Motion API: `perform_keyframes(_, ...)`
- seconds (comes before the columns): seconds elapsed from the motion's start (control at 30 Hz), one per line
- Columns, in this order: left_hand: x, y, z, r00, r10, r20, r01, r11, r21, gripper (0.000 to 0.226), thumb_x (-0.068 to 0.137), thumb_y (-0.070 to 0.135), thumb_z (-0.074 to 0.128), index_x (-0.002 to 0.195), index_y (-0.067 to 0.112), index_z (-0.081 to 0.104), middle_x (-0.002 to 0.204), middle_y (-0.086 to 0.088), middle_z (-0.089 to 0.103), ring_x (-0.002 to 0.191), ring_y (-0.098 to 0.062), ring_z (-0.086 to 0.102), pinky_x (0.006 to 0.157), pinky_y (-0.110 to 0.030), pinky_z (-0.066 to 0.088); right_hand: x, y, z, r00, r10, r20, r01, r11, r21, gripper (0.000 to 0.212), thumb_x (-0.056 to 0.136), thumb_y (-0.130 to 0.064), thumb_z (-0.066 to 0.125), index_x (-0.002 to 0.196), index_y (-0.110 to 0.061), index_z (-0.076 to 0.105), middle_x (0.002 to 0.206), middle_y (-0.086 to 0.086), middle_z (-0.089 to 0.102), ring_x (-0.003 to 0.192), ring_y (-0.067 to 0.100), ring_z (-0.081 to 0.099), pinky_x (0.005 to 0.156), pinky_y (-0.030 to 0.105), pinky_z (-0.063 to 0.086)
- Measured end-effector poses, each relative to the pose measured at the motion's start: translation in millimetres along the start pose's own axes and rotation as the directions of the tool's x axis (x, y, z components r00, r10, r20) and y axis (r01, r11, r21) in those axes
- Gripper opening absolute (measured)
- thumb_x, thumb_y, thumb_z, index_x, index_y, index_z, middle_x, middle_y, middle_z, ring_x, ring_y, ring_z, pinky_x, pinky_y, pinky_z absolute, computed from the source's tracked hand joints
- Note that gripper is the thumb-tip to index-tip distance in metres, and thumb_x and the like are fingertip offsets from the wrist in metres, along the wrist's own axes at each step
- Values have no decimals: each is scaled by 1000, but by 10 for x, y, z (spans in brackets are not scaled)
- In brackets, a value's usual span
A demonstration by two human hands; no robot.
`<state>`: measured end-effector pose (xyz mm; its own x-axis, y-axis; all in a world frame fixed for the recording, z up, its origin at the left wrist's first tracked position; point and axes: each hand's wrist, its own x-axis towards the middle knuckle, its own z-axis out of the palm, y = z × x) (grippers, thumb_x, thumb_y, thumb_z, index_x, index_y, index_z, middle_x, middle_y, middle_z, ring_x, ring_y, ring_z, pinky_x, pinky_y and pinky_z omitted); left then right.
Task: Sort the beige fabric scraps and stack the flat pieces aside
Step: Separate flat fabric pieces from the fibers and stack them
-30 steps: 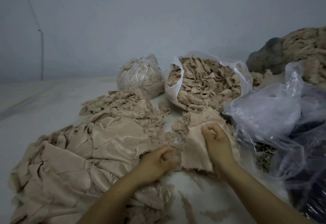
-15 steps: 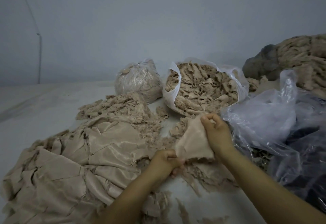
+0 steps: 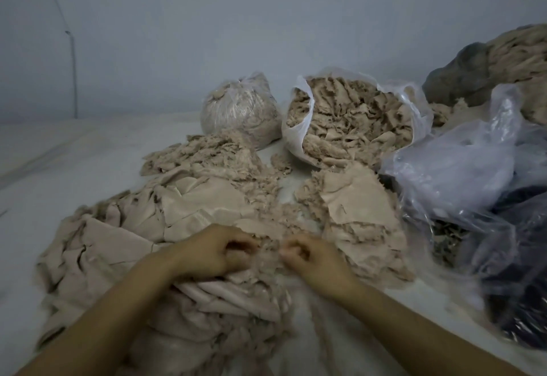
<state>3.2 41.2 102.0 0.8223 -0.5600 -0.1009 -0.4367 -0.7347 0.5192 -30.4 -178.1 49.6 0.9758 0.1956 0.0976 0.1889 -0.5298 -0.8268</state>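
Sorting beige scraps on pale surface — left hand (image 3: 213, 252) and right hand (image 3: 310, 257) curled close together, fingers pinching frayed scraps (image 3: 270, 247) between them. Flat pieces (image 3: 124, 233) piled at left, smaller stack (image 3: 358, 213) at right. Open bag of scraps (image 3: 352, 121) behind; tied bag (image 3: 236, 109) beside it.

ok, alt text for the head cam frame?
Left hand and right hand, fingers curled, pick at frayed beige scraps between a flat-piece pile and a smaller stack. Behind: an open bag of scraps and a tied bag.
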Motion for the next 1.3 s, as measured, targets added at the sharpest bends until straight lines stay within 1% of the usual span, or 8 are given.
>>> perform_keyframes(0.1, -69, -88, -17, 999, 33, 17, -37, 933, 357, 23, 91, 21, 58, 112, 22, 68, 104, 8, 61, 99, -8, 54, 85, -16, 38, -35, -8, 369, 997, 66, 48, -69, 994, 85, 20, 86, -40, 68, 98, -23, 69, 90, -9, 66, 75, -3, 56, 69, 9, 44)
perform_keyframes(0.33, -9, 98, 45, 908, 119, -401, -200, 965, -167, 21, 89, 7, 61, 78, 25, 65, 80, 8, 61, 75, 0, 56, 73, -16, 43, 119, -321, 449, 995, 7, -97, 34, 909, 416, 37, 87, -32, 68, 70, -3, 52, 65, 2, 43, 61, 12, 41, 59, 27, 33)
perform_keyframes(0.5, 120, 28, -127, 989, 38, -144, -25, 996, 91, 30, 102, 31, 37, 101, 15, 63, 100, 0, 64, 92, -14, 56, 87, -30, 41, 58, -323, 285, 985, -94, -144, 162, 784, 599, 34, 90, -19, 62, 63, -15, 42, 56, -9, 40, 54, 5, 38, 52, 17, 34)
perform_keyframes(0.57, 155, -57, -165, 999, -27, -46, 32, 991, 126, 38, 101, 36, 37, 75, 14, 54, 76, -1, 57, 73, -13, 51, 75, -29, 40, -15, -235, 225, 991, -76, -110, 131, 714, 688, 31, 85, -29, 65, 64, -17, 46, 59, -6, 42, 57, 8, 40, 55, 19, 35)
perform_keyframes(0.77, 278, 153, -70, 968, 82, -237, -132, 970, -203, 38, 98, 20, 47, 61, 19, 38, 59, 10, 36, 51, 2, 37, 57, -15, 33, -41, -127, 101, 966, 108, 235, -249, 630, 736, 45, 80, -56, 59, 87, -14, 71, 80, 9, 64, 68, 21, 60, 59, 28, 49)
perform_keyframes(0.87, 346, 251, 80, 959, 89, -271, -154, 962, -227, 35, 98, 19, 48, 63, 22, 44, 61, 12, 43, 55, 5, 42, 58, -13, 35, 30, -159, 151, 967, 149, 207, -254, 624, 739, 42, 86, -35, 66, 108, 2, 66, 107, 24, 68, 95, 34, 64, 87, 46, 52)
perform_keyframes(1.07, 409, -107, -2, 697, -278, -660, 147, 957, -248, 25, 99, 11, 41, 78, 8, 54, 82, -8, 52, 85, -21, 50, 73, -31, 32, -23, -43, 125, 954, 273, -126, -134, 762, 633, 25, 89, -18, 66, 68, -14, 54, 64, 0, 55, 61, 12, 52, 57, 23, 43)
perform_keyframes(1.3, 419, 341, 349, 965, 120, -233, -179, 952, -248, 28, 97, 42, 41, 109, 32, 64, 99, 25, 60, 90, 10, 54, 79, -4, 38, -5, -70, 37, 952, 70, -297, 83, 878, 472, 12, 89, -14, 65, 95, -25, 64, 96, -14, 67, 89, -3, 61, 79, 14, 48)
